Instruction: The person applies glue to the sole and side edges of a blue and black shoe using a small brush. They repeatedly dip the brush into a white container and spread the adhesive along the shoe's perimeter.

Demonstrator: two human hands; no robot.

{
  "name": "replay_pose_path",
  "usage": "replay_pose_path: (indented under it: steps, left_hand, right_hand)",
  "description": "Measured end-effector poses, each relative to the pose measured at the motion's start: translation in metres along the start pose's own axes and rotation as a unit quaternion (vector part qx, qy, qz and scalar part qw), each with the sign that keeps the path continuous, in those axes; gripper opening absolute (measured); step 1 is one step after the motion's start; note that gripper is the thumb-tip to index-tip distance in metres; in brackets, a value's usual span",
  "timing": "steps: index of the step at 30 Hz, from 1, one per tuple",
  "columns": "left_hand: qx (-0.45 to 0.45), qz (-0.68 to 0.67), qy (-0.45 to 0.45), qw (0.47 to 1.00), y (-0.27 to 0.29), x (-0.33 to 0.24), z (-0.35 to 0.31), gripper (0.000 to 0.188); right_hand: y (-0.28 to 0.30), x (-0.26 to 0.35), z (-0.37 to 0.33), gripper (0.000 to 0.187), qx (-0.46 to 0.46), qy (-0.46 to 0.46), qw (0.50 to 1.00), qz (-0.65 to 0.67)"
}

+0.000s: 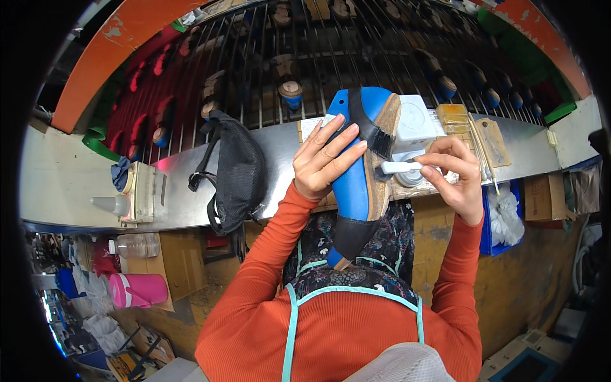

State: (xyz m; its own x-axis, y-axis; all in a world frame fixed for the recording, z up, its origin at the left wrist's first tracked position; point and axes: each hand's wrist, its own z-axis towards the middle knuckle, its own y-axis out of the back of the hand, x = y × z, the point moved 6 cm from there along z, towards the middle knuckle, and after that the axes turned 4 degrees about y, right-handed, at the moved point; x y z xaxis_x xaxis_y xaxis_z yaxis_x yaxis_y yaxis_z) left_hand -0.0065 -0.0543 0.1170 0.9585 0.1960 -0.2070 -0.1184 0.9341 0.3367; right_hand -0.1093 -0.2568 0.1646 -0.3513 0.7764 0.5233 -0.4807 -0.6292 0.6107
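A blue shoe last [354,194] with black straps and a cork-coloured underside is held on its side in front of me. Along its left side lie the fingers of my left hand [324,156], gripping and steadying it. My right hand [455,175] pinches a small white-handled brush [401,167]. The brush's dark tip touches or nearly touches the cork-coloured underside. Just beyond the brush is a round whitish pot [410,178], partly hidden by the brush and fingers. Behind it stands a white square-shouldered container [415,121].
A black mesh bag [238,169] lies on the metal ledge [178,172] to the left. Farther off, a rack of metal rods [254,76] carries several lasts. Thin sticks [482,149] and a yellowish block [453,118] are at right. A blue bin [503,219] hangs below.
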Motion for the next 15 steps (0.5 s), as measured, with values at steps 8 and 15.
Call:
replay_pose_path:
  steps: [8,15]
  left_hand:
    - [-0.1,-0.038,0.024,0.994,0.002,0.003,-0.002,0.031]
    - [-0.13,-0.013,0.046,0.99,0.004,0.009,-0.006,0.031]
  right_hand:
    - [-0.016,-0.004,-0.017,0.017,-0.019,-0.037,0.992,0.123]
    - [-0.04,-0.006,-0.048,0.016,-0.144,-0.119,0.969,0.164]
